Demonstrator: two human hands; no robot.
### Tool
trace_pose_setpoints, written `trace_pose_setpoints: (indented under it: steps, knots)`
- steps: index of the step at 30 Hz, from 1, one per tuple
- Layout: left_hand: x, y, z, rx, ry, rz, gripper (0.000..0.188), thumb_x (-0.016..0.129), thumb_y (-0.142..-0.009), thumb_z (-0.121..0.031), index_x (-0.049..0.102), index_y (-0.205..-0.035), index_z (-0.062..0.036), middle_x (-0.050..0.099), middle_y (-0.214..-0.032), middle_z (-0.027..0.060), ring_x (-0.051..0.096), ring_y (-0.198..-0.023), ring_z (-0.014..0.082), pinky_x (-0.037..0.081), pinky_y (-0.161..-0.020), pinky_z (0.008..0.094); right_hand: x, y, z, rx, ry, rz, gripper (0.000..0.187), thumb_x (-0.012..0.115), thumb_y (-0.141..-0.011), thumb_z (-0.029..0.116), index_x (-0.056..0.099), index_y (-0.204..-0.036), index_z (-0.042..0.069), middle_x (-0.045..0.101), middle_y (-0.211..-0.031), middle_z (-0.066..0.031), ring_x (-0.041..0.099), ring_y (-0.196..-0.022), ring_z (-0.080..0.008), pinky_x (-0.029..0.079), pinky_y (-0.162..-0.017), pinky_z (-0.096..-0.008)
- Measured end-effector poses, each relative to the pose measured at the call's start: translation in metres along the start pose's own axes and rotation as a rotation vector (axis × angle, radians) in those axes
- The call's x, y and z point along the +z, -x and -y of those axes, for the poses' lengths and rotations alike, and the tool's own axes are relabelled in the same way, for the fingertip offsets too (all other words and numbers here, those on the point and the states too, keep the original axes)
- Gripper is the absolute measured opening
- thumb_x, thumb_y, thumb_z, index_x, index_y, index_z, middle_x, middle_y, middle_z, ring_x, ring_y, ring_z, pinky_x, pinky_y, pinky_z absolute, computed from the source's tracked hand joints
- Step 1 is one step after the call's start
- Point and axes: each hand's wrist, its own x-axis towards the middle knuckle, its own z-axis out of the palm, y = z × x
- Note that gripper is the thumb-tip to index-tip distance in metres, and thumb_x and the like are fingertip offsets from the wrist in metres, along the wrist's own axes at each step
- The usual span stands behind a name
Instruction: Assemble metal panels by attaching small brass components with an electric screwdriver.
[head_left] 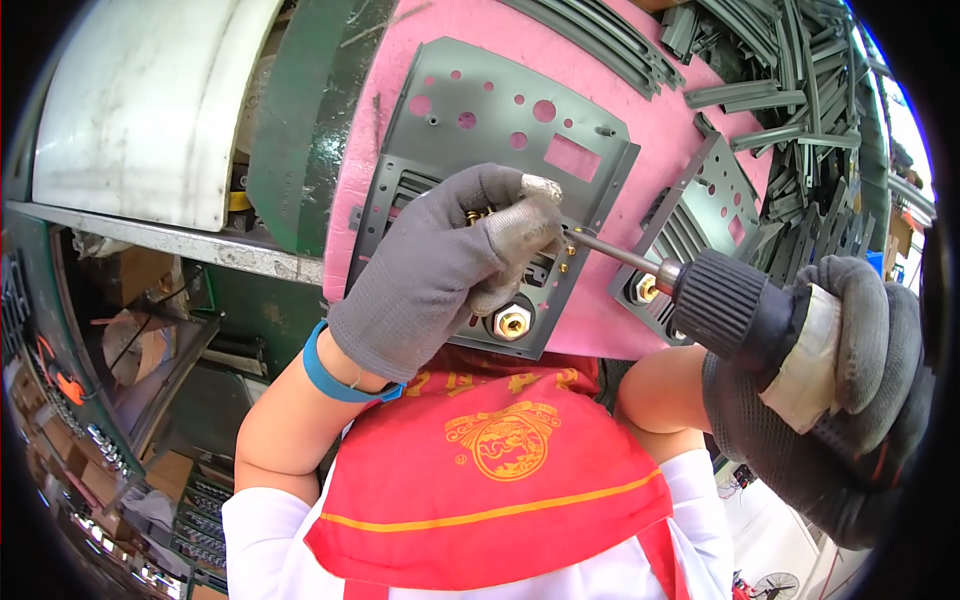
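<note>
My left hand, in a grey glove, presses on a grey perforated metal plate that lies on a pink surface, its fingertips pinched at a small brass part. My right hand, also gloved in grey, grips a power screwdriver with a black ribbed chuck. Its thin bit points left and meets the plate right at my left fingertips. A brass nut sits on the plate just below my left hand.
A second grey plate with a brass nut lies to the right. Several grey metal strips are piled at the upper right. A white curved panel and a green frame stand at left, above shelves with boxes.
</note>
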Motion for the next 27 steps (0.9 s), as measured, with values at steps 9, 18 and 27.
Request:
trace_pose_setpoints:
  steps: [9,18,27]
  knots:
    - [0.002,0.002,-0.006,-0.073,0.063,0.06,0.04,0.049,-0.103,-0.039,0.058,-0.117,-0.0022,0.052,-0.078,-0.0024,0.025,-0.053,0.0031,0.024,-0.046,0.0195,0.01,-0.001,0.008,0.05,0.061,0.072,0.026,0.075,-0.071,0.019,0.05,-0.07,0.019,0.054,-0.063,0.0071,0.051,-0.054,-0.0022,0.04,-0.058,-0.0163]
    - [0.009,0.004,-0.007,-0.088,0.093,0.016,0.044,0.047,-0.104,-0.039,0.057,-0.123,-0.0003,0.053,-0.077,-0.0023,0.027,-0.051,0.0027,0.022,-0.045,0.0198,0.0,0.008,0.01,0.109,0.117,0.142,0.027,0.076,-0.071,0.023,0.049,-0.071,0.019,0.053,-0.064,0.0066,0.051,-0.055,-0.0032,0.042,-0.058,-0.0174]
    - [-0.014,0.064,-0.009,0.265,-0.878,-0.101,0.041,0.075,-0.083,-0.033,0.07,-0.11,-0.0036,0.048,-0.066,0.001,0.039,-0.052,0.0099,0.03,-0.046,0.0235,-0.005,0.01,0.009,0.179,0.186,0.175,0.029,0.077,-0.071,0.027,0.049,-0.072,0.019,0.053,-0.065,0.0062,0.051,-0.056,-0.0041,0.044,-0.059,-0.0185]
